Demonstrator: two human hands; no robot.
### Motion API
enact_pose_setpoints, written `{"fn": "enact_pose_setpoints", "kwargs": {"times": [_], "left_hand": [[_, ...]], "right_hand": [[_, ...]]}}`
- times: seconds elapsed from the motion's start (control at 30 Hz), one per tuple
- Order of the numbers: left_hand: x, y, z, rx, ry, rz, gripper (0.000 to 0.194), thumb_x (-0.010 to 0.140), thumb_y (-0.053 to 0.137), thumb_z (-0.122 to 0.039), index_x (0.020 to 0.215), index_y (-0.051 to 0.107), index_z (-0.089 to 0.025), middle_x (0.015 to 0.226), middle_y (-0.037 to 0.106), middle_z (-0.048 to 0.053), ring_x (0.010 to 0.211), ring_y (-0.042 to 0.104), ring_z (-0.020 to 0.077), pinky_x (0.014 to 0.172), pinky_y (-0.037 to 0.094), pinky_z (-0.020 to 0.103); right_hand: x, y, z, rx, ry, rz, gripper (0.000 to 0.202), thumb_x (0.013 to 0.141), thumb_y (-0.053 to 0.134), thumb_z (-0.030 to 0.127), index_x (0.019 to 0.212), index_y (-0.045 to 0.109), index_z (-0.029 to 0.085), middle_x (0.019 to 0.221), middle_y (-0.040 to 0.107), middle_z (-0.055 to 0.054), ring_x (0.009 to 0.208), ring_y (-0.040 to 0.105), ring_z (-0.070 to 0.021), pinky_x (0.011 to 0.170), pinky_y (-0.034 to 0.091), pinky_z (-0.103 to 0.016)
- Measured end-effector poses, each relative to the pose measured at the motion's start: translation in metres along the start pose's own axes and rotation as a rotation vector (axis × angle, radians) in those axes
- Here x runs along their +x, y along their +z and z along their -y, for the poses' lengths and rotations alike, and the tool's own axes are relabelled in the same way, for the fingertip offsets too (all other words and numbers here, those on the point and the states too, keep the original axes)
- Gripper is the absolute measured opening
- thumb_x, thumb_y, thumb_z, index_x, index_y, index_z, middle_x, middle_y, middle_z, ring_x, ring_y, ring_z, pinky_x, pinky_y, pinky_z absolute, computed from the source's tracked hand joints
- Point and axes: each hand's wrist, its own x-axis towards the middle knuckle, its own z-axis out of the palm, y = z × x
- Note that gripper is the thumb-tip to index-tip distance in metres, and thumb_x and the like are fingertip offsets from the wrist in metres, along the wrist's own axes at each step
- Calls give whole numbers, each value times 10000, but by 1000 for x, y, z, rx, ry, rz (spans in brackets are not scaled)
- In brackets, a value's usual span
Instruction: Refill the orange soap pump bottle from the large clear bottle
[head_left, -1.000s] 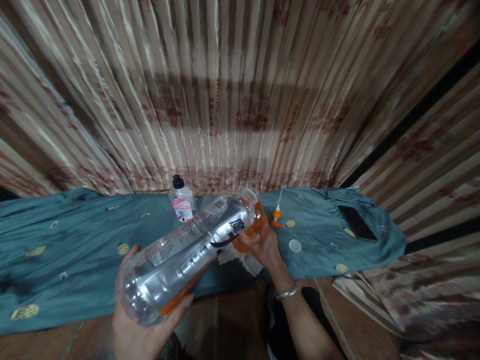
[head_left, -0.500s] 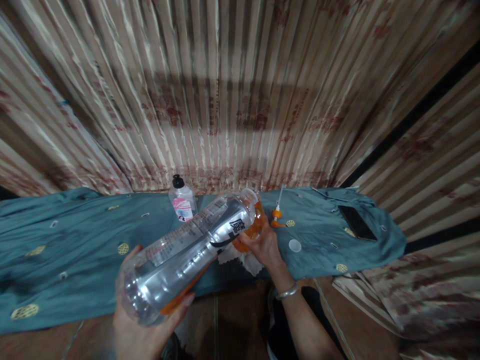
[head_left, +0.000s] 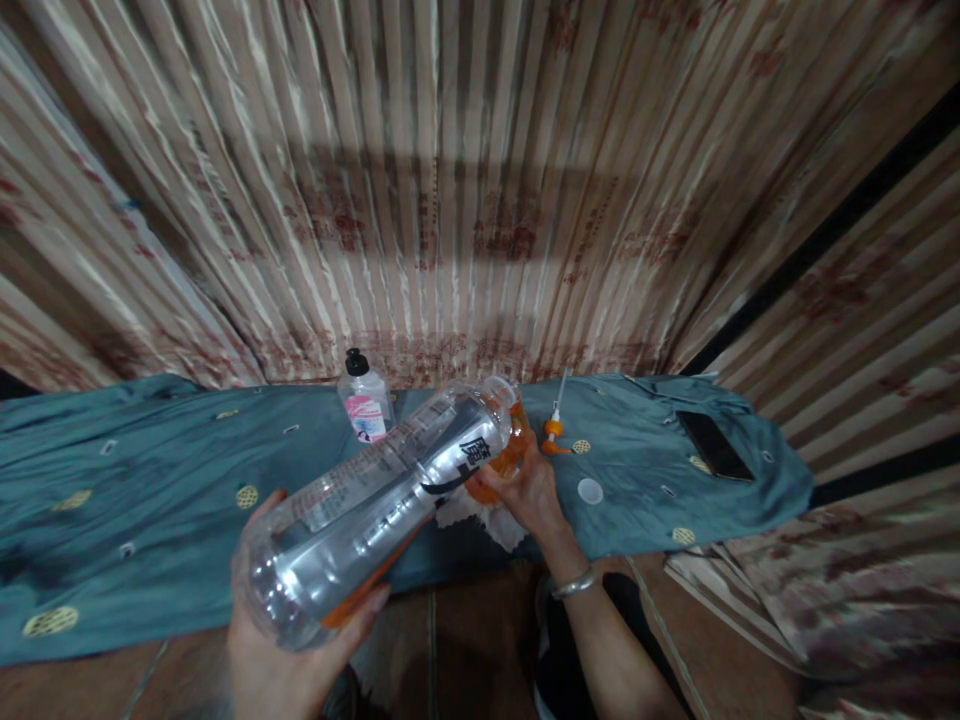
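My left hand (head_left: 300, 640) is wrapped round the base of a large clear plastic bottle (head_left: 375, 510) with a silver label. The bottle is tilted, its neck up and to the right, and some orange shows along its underside. Its mouth meets the top of a smaller orange bottle (head_left: 514, 446); whether the two touch, I cannot tell. Around the orange bottle closes my right hand (head_left: 534, 492), with a bangle on the wrist. Below it lies a white tissue (head_left: 499, 525), partly hidden.
On the teal cloth (head_left: 172, 520) stands a clear bottle (head_left: 366, 405) with black cap and pink label. To the right lie an orange pump head (head_left: 553, 435) with a tube, a round white disc (head_left: 590, 491) and a black phone (head_left: 712, 445). Striped curtains (head_left: 465, 200) hang behind.
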Motion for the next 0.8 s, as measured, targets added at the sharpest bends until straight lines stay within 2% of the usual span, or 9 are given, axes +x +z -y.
{"fn": "enact_pose_setpoints", "kwargs": {"times": [0.17, 0.33, 0.47, 0.63, 0.8], "left_hand": [[-1, -4, 1, 25, 21, 58, 977, 443, 903, -423, 1349, 543, -472, 1352, 620, -57, 1235, 615, 338, 1188, 353, 592], [-1, -3, 4, 34, 44, 50, 979, 460, 902, -429, 1371, 542, -447, 1377, 615, -38, 1305, 559, 355, 1220, 283, 593], [2, -6, 10, 54, 80, 66, 999, 493, 897, -450, 1412, 505, -448, 1413, 596, -19, 1283, 585, 357, 1188, 337, 628], [11, -13, 26, 164, 266, 81, 1002, 486, 894, -522, 1409, 506, -481, 1364, 635, -23, 1178, 659, 356, 1129, 373, 661], [9, -11, 24, 140, 212, 56, 994, 502, 876, -549, 1418, 499, -477, 1377, 627, -17, 1236, 627, 376, 1122, 374, 679]], "right_hand": [[0, 2, 0, 11, 4, -20, 498, 725, 787, 362, 1147, 570, 210, 1071, 748, -88, 995, 743, -280, 907, 611, -419], [0, 3, 1, 4, 42, -27, 558, 698, 807, 359, 1174, 559, 203, 1061, 749, -91, 1009, 739, -299, 908, 610, -441], [0, 2, 1, 15, 42, -19, 542, 708, 806, 364, 1164, 564, 196, 1069, 748, -98, 999, 740, -289, 899, 610, -423], [0, 3, -2, 32, 22, -12, 528, 720, 803, 362, 1161, 565, 198, 1039, 750, -81, 960, 746, -273, 876, 615, -404], [0, 2, -3, 21, -3, -26, 548, 717, 813, 371, 1180, 572, 202, 1053, 750, -87, 992, 741, -280, 896, 613, -407]]}}
